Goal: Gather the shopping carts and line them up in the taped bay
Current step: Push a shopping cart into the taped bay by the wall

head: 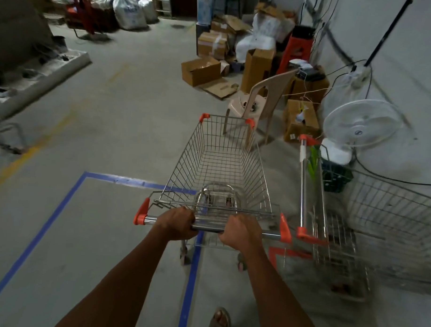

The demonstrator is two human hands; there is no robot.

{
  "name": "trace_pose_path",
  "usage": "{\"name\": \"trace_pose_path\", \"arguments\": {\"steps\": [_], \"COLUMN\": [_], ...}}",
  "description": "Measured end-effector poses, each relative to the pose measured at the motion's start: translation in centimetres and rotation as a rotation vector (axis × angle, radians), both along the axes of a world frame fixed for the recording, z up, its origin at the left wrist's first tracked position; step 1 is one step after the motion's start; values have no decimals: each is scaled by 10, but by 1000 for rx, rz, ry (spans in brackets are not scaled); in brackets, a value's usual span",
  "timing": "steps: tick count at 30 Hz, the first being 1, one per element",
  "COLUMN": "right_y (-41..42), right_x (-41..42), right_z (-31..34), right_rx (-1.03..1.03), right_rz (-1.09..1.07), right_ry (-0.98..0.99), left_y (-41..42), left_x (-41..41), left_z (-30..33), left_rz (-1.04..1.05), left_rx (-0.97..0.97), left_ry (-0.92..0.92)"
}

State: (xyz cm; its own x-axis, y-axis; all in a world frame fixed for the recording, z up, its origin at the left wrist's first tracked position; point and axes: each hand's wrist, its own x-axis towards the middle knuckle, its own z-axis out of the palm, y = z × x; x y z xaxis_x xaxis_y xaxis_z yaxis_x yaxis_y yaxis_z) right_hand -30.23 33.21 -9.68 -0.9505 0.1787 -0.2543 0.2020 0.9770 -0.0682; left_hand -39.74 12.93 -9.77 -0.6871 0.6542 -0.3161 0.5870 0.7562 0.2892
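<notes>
Cart handle (207, 226) inside curled fingers (189, 217)

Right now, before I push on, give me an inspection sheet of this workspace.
Surface: grey concrete floor; blue taped bay outlined at left.
Job's things: held cart straddles the bay's right tape line, basket empty; second cart outside the bay at right.
Clutter: cardboard boxes, plastic chair, white sacks.
Hands: left hand and right hand both grip the cart handle.
Cables: black cords run along the wall by the fan.
Surroundings: white wall at right; faded yellow floor line.
</notes>
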Motion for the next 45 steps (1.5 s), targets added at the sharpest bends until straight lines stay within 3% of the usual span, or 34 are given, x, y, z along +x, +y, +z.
{"name": "trace_pose_path", "arguments": {"steps": [15, 27, 45], "right_y": [89, 159, 223], "right_x": [-220, -434, -747], "right_z": [8, 13, 13], "right_rx": [19, 97, 151], "right_rz": [166, 322, 658], "right_ry": [-24, -83, 13], "left_y": [73, 142, 204], "left_x": [-191, -374, -621], "left_z": [-11, -5, 4], "left_rz": [104, 195, 486], "left_rx": [-46, -37, 30], "left_ry": [-46, -294, -268]}}
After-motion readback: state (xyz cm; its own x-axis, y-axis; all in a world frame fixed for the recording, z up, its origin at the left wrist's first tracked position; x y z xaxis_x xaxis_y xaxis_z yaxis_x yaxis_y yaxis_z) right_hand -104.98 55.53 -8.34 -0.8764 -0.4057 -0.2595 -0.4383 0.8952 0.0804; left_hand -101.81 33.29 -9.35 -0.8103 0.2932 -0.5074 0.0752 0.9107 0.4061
